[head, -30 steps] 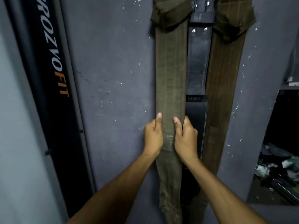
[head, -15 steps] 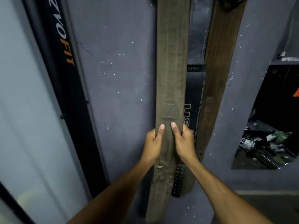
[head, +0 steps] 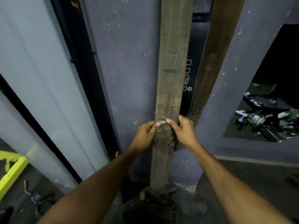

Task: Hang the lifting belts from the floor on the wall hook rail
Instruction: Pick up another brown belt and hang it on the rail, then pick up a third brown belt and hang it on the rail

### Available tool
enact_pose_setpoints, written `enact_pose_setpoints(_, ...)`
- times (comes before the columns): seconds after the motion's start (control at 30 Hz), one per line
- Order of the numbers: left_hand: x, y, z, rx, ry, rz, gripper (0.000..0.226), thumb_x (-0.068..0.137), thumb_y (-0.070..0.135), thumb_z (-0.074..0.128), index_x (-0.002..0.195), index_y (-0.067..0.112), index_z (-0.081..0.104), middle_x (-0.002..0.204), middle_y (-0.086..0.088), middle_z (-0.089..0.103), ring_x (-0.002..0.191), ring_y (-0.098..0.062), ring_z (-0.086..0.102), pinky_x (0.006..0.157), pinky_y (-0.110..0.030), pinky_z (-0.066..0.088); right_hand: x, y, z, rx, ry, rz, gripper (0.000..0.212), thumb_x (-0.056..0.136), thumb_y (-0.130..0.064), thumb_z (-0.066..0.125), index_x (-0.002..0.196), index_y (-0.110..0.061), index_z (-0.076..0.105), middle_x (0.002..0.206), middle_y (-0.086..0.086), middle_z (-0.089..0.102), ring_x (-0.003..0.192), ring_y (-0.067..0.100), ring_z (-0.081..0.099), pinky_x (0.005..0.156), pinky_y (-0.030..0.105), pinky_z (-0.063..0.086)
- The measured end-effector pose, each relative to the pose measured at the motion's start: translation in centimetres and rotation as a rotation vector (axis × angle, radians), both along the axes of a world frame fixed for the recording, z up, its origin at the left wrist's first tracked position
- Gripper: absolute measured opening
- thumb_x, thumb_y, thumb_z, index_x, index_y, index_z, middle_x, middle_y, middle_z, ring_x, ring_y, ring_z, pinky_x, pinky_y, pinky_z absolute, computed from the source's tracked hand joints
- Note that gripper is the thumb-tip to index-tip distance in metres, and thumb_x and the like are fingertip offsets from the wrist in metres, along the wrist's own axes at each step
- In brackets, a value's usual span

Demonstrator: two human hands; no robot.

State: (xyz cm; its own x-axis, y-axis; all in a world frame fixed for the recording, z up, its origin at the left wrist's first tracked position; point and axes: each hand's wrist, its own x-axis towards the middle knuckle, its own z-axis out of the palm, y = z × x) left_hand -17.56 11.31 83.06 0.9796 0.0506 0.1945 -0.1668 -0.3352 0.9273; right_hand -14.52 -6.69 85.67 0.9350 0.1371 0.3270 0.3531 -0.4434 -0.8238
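Three lifting belts hang side by side down the grey wall. The olive belt [head: 173, 65] is in front, worn and frayed near its lower end. Behind it hang a black belt [head: 194, 62] with white lettering and a brown belt [head: 216, 50] with punched holes. My left hand [head: 146, 135] grips the olive belt's left edge and my right hand [head: 182, 131] grips its right edge, thumbs meeting across its front. The hooks are above the frame. A dark heap [head: 150, 206] lies on the floor below the belts; I cannot tell what it is.
A black framed panel [head: 84, 62] with orange lettering leans on the wall at left, beside a pale blue panel [head: 40, 78]. A yellow-green frame [head: 13, 170] sits at lower left. A wall opening [head: 268, 97] at right shows clutter on a dark floor.
Both hands have slid down the olive belt toward its frayed lower end. The view has tilted downward, so the floor and the heap below now show.
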Motion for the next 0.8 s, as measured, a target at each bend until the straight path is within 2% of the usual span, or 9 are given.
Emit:
enact_pose_setpoints(0.07, -1.3, -0.1, 0.1, 0.034, -0.010, 0.053, 0.032, 0.102, 0.044, 0.054, 0.091, 0.022, 0.075, 0.084, 0.013, 0.080, 0.084, 0.003, 0.074, 0.076, -0.020, 0.059, -0.5, 0.1, 0.1, -0.007, 0.013, -0.035, 0.040, 0.097, -0.040, 0.071, 0.109, -0.001, 0.073, 0.103, 0.016, 0.080, 0.098, 0.030, 0.076, 0.086, 0.051, 0.060)
enact_pose_setpoints(0.1, -1.8, -0.1, 0.3, 0.041, -0.007, 0.074, 0.032, 0.102, 0.043, 0.054, 0.087, 0.023, 0.074, 0.079, 0.019, 0.078, 0.078, 0.009, 0.071, 0.070, -0.014, 0.055, -0.7, 0.3, 0.2, 0.000, 0.019, -0.039, 0.042, 0.096, -0.041, 0.071, 0.108, -0.001, 0.073, 0.102, 0.019, 0.079, 0.099, 0.033, 0.075, 0.085, 0.051, 0.060)
enact_pose_setpoints(0.17, -2.6, 0.3, 0.7, 0.068, 0.005, 0.099, 0.035, 0.104, 0.042, 0.054, 0.083, 0.020, 0.071, 0.071, 0.022, 0.074, 0.068, 0.013, 0.066, 0.064, -0.012, 0.053, -1.5, 0.8, 0.1, 0.004, 0.036, -0.039, 0.044, 0.097, -0.046, 0.069, 0.108, -0.003, 0.074, 0.103, 0.014, 0.080, 0.099, 0.029, 0.076, 0.085, 0.044, 0.061)
enact_pose_setpoints(0.27, -3.9, 1.3, 0.0, 0.086, 0.100, 0.122, 0.043, 0.104, 0.044, 0.054, 0.087, 0.007, 0.069, 0.079, -0.001, 0.077, 0.079, -0.009, 0.076, 0.080, -0.038, 0.065, -2.7, 0.8, -2.2, -0.092, 0.055, -0.077, 0.040, 0.100, -0.049, 0.063, 0.117, -0.013, 0.071, 0.106, 0.002, 0.079, 0.099, 0.022, 0.075, 0.074, 0.025, 0.053)
enact_pose_setpoints(0.33, -4.9, 2.0, -1.4, 0.171, 0.145, 0.157, 0.047, 0.104, 0.045, 0.053, 0.087, 0.004, 0.067, 0.086, -0.017, 0.076, 0.088, -0.030, 0.075, 0.086, -0.044, 0.061, -3.2, 0.4, -4.6, -0.170, 0.119, -0.109, 0.043, 0.102, -0.048, 0.060, 0.126, -0.012, 0.064, 0.112, 0.008, 0.078, 0.104, 0.029, 0.073, 0.079, 0.029, 0.053)
enact_pose_setpoints(0.4, -5.6, 2.8, -3.2, 0.245, 0.204, 0.180, 0.046, 0.105, 0.045, 0.052, 0.086, 0.004, 0.065, 0.088, -0.020, 0.075, 0.089, -0.036, 0.070, 0.083, -0.043, 0.055, -3.4, 0.0, -7.2, -0.246, 0.202, -0.147, 0.051, 0.103, -0.049, 0.058, 0.136, -0.011, 0.054, 0.114, 0.014, 0.075, 0.107, 0.039, 0.070, 0.083, 0.042, 0.057)
enact_pose_setpoints(0.53, -6.6, 4.3, -8.2, 0.233, 0.331, 0.191, 0.044, 0.105, 0.043, 0.052, 0.089, 0.004, 0.065, 0.089, -0.018, 0.076, 0.088, -0.034, 0.071, 0.079, -0.042, 0.052, -3.8, 0.3, -12.2, -0.357, 0.342, -0.117, 0.061, 0.102, -0.052, 0.056, 0.149, -0.014, 0.042, 0.117, 0.018, 0.072, 0.109, 0.042, 0.068, 0.086, 0.048, 0.057)
enact_pose_setpoints(0.7, -7.0, 5.3, -15.7, 0.113, 0.553, 0.135, 0.040, 0.105, 0.039, 0.055, 0.097, 0.001, 0.068, 0.099, -0.023, 0.075, 0.099, -0.035, 0.074, 0.089, -0.053, 0.058, -4.2, 1.2, -18.6, -0.402, 0.490, -0.055, 0.061, 0.100, -0.054, 0.058, 0.146, -0.015, 0.045, 0.078, 0.002, 0.069, 0.093, 0.034, 0.070, 0.087, 0.046, 0.058)
enact_pose_setpoints(0.8, -7.8, 5.4, -19.8, 0.099, 0.678, 0.133, 0.037, 0.103, 0.039, 0.058, 0.103, 0.004, 0.070, 0.102, -0.020, 0.077, 0.098, -0.033, 0.076, 0.091, -0.051, 0.059, -5.4, 1.3, -22.9, -0.420, 0.578, -0.045, 0.055, 0.099, -0.052, 0.062, 0.137, -0.015, 0.051, 0.080, 0.000, 0.067, 0.094, 0.036, 0.070, 0.084, 0.042, 0.057)
